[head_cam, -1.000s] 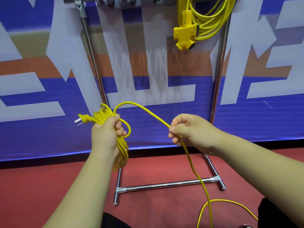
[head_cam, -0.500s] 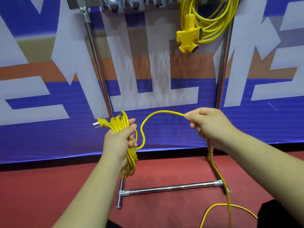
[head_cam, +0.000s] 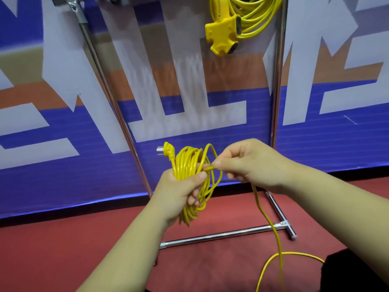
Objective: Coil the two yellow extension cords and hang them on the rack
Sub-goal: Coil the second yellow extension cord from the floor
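My left hand [head_cam: 181, 192] grips a bundle of yellow cord loops [head_cam: 187, 163], its plug [head_cam: 167, 149] sticking up to the left. My right hand [head_cam: 248, 161] pinches the same cord right beside the bundle, laying a fresh loop against it. The loose cord tail [head_cam: 271, 226] drops from my right hand to the red floor and curls away at the lower right. A second yellow cord [head_cam: 254, 15], coiled, hangs at the top of the metal rack [head_cam: 275, 85] with its three-way socket head [head_cam: 223, 34] dangling.
The rack's chrome uprights and base bar [head_cam: 219, 236] stand on the red floor [head_cam: 63, 249] in front of a blue, white and orange banner wall [head_cam: 42, 169]. A dark shape [head_cam: 355, 270] fills the lower right corner.
My right hand has carried the cord leftward to the bundle, closing the loop that was spread between the hands. The camera view has tilted slightly.
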Motion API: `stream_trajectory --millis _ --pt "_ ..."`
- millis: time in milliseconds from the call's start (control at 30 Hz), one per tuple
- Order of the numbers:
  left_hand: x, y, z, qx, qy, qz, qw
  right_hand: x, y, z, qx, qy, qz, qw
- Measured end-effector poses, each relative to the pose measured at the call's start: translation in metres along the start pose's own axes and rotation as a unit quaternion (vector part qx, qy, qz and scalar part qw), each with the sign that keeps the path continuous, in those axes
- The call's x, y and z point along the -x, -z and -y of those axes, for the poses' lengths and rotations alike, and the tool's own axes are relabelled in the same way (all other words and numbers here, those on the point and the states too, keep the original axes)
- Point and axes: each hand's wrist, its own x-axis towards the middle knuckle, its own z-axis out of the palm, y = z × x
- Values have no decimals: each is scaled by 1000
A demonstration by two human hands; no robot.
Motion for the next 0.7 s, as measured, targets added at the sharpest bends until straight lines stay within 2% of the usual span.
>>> stream_trajectory --millis 233,333,500,600,700 --pt "-11 -12 -1 6 -8 4 1000 2 22 -18 -16 -25 25 999" --pt "-17 -7 -7 33 -32 -45 998 4 30 -22 -53 -60 65 995" --pt "-30 33 -18 147 -41 -158 976 14 47 -29 -5 -111 83 990" --pt "-33 63 -18 194 -27 -209 958 18 52 -38 -9 -126 36 991" --pt "-33 73 -4 87 -30 -234 968 15 49 -45 -48 -130 -54 989"
